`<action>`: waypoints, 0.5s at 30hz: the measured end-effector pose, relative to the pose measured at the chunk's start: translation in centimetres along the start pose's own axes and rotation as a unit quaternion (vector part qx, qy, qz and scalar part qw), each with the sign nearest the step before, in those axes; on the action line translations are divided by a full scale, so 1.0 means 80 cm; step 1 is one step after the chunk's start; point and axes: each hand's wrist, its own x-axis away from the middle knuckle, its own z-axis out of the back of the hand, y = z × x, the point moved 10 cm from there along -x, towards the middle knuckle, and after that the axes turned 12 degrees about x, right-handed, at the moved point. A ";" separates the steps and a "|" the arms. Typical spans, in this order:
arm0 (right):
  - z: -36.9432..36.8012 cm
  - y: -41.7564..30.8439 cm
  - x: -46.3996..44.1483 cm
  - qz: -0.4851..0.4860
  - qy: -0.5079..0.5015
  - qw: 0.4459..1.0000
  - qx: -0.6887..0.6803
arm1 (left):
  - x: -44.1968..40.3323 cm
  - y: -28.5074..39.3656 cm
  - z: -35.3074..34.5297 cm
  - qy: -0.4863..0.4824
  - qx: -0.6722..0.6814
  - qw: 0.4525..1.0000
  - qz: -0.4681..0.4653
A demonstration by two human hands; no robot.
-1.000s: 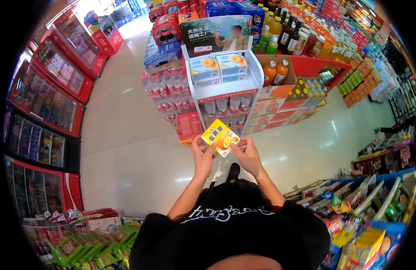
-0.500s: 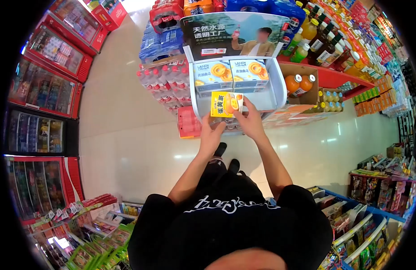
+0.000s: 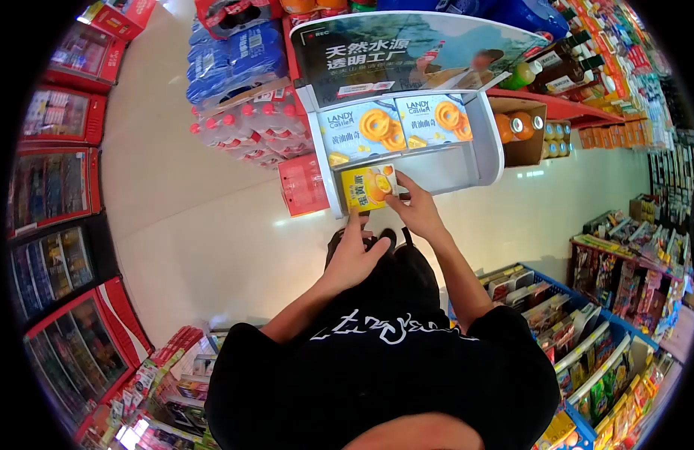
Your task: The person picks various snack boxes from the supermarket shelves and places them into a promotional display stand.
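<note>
A yellow box of egg yolk pies lies at the front left of a white display stand. My right hand grips the box by its right edge, with the thumb on top. At its near left edge, the fingertips of my left hand touch the box; that hand's thumb is spread away. Behind the yellow box sit two light-blue cookie boxes, a left one and a right one, side by side. Whether the yellow box rests fully on the stand's shelf is hard to make out.
Shrink-wrapped bottle packs are stacked left of the stand, with a red box in front. A carton of orange drinks stands to the right. Glass-door fridges line the far left. A blue-edged snack rack is at my right.
The yellow box has gone from above the stand's front edge down into its front left. My left hand has loosened and drawn back toward me. My view has turned and come closer.
</note>
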 end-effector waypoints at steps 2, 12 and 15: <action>-0.014 0.004 -0.002 0.020 0.030 0.999 0.005 | -0.004 0.006 -0.008 -0.054 -0.022 0.998 0.013; 0.014 0.011 0.037 -0.029 0.090 0.995 0.009 | -0.025 0.017 -0.062 -0.147 0.016 0.989 -0.027; 0.049 0.030 0.089 -0.014 0.179 0.984 -0.004 | -0.012 0.026 -0.105 -0.205 -0.010 0.978 -0.035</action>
